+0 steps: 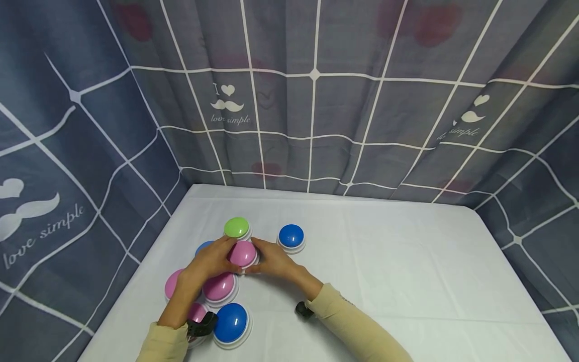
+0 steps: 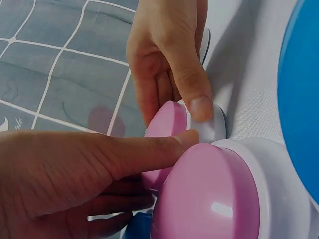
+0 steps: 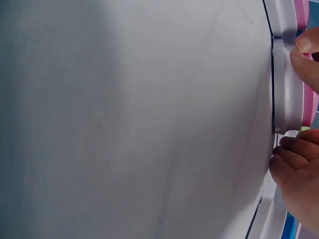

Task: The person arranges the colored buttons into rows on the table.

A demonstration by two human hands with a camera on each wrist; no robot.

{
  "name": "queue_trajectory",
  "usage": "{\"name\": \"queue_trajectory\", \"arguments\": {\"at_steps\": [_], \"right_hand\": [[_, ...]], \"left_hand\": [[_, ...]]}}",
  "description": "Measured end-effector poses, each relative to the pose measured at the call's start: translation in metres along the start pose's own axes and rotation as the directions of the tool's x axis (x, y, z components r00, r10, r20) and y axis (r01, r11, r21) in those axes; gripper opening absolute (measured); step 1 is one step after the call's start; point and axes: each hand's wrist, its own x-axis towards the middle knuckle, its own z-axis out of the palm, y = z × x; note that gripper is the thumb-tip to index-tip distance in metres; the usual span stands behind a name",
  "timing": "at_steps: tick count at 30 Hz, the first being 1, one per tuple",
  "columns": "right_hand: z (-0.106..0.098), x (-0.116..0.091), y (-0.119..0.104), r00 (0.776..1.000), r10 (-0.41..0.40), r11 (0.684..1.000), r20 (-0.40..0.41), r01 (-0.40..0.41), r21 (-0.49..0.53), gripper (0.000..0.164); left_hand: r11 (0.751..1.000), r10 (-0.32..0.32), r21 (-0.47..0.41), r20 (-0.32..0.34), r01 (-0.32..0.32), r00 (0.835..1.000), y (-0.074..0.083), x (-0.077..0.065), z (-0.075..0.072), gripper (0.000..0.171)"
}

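Both hands hold a pink push button [image 1: 243, 254] with a white round base, one hand on each side. My left hand [image 1: 209, 261] curls its thumb and fingers about the left side. The right hand [image 1: 275, 260] grips the right side. In the left wrist view, both thumbs lie on the near side of this button [image 2: 167, 117], close together. The right wrist view shows its white base [image 3: 289, 89] on or close to the tabletop. Directly behind it stands a green button [image 1: 236, 227], and a larger pink button [image 1: 219, 287] sits just in front.
A blue button [image 1: 291, 236] stands apart, right of the right hand. Another blue button [image 1: 231, 322] is at the front. Under the left arm, more pink buttons [image 1: 173, 282] and a blue one [image 1: 203, 246] are partly hidden. Grey checked curtains [image 1: 289, 110] surround the white table [image 1: 407, 271].
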Motion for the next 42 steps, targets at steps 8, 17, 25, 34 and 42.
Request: {"name": "queue_trajectory", "arguments": {"at_steps": [8,17,25,34,42], "right_hand": [[0.0,-0.001,-0.004,1.0,-0.026,0.999,-0.011,0.026,0.026,0.079],[-0.004,-0.011,-0.005,0.996,-0.048,0.999,-0.078,0.05,0.018,0.075],[-0.028,-0.031,-0.003,0.988,0.018,0.999,-0.155,-0.014,0.031,0.078],[-0.065,-0.057,0.015,0.96,0.005,0.996,-0.281,0.021,0.089,0.077],[-0.095,-0.086,0.041,0.924,0.053,0.994,-0.38,-0.011,0.113,0.077]], "left_hand": [[1.0,0.005,0.016,-0.003,-0.005,1.0,-0.001,0.004,0.0,0.064],[1.0,0.03,0.002,-0.011,-0.03,0.999,0.004,0.006,0.0,0.066],[0.99,0.136,-0.026,-0.097,-0.139,0.986,0.019,0.016,-0.001,0.068],[0.971,0.205,-0.091,-0.168,-0.222,0.964,0.049,0.044,0.009,0.067],[0.938,0.286,-0.144,-0.201,-0.317,0.937,0.08,0.075,0.032,0.069]]}}
